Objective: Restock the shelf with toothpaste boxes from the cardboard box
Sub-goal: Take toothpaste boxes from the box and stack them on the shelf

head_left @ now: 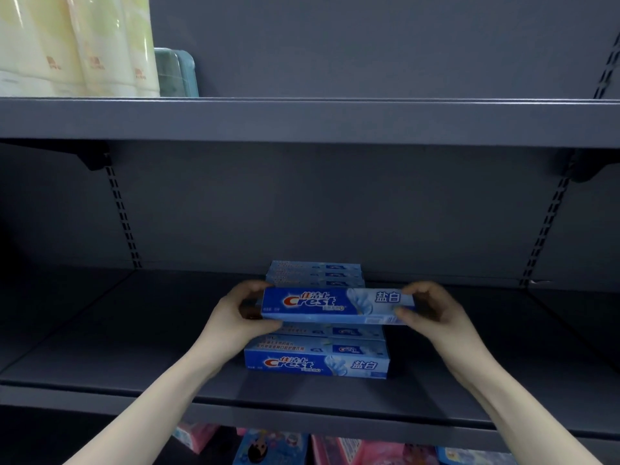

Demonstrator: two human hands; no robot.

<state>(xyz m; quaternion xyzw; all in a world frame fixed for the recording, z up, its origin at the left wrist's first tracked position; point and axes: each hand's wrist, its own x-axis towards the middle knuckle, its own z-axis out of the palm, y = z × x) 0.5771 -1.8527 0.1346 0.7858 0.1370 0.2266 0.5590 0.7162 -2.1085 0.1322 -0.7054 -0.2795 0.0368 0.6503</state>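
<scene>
A blue Crest toothpaste box [335,305] is held level above the middle shelf [117,347], front face toward me. My left hand [240,312] grips its left end and my right hand [427,308] pinches its right end. Directly below it, a row of matching toothpaste boxes [317,359] stands on the shelf, running from the front box back toward the rear panel. Further boxes [315,273] show behind the held one. The cardboard box is not in view.
The grey shelf stretches bare to the left and right of the toothpaste row. The upper shelf [302,120] carries pale rolls [77,45] and a teal pack [176,73] at far left. Pink and blue packages [268,446] sit on the level below.
</scene>
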